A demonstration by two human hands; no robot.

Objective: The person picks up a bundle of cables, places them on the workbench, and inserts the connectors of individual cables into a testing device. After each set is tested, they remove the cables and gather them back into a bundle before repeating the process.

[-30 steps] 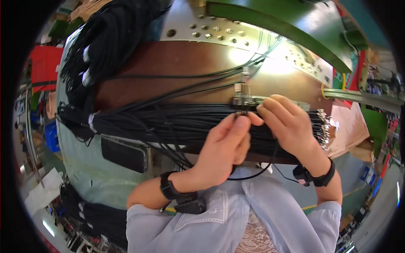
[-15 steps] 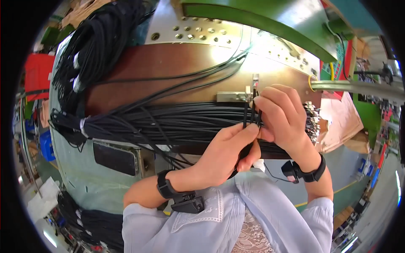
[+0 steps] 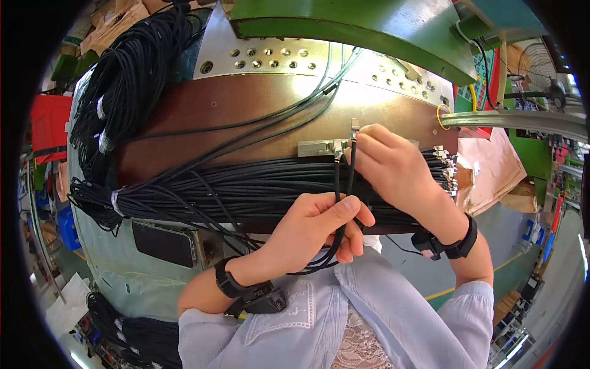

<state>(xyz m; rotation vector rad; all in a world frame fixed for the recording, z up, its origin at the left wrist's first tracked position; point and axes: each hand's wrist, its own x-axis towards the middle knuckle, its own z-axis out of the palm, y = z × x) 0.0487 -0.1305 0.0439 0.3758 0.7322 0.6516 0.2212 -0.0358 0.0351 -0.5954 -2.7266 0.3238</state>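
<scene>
My left hand (image 3: pixel 316 224) is closed around a few black cables (image 3: pixel 337 184), which stand up past its thumb and loop below the palm. Two of them end in metal connectors; the taller connector (image 3: pixel 355 125) sticks up beside my right fingertips. With fingers bent into a pinch, my right hand (image 3: pixel 393 166) grips one cable just below that connector. The other connector (image 3: pixel 337 147) stands slightly lower, against a small metal block (image 3: pixel 312 148) on the brown board. Under both hands lies a thick bundle of black cables (image 3: pixel 258 184), connector ends at the right.
A tie (image 3: pixel 115 202) binds the bundle at its left end. Coiled black cables (image 3: pixel 132 80) lie at the far left. A green machine (image 3: pixel 350 24) overhangs a perforated metal plate (image 3: pixel 264 58) at the back. A phone (image 3: pixel 163 244) rests at the near left; brown paper (image 3: pixel 488 163) is at the right.
My right fingers have moved up the cable, from beside my left thumb to just below the connector. My left hand has loosened slightly, its fingers more spread, and the head view has shifted.
</scene>
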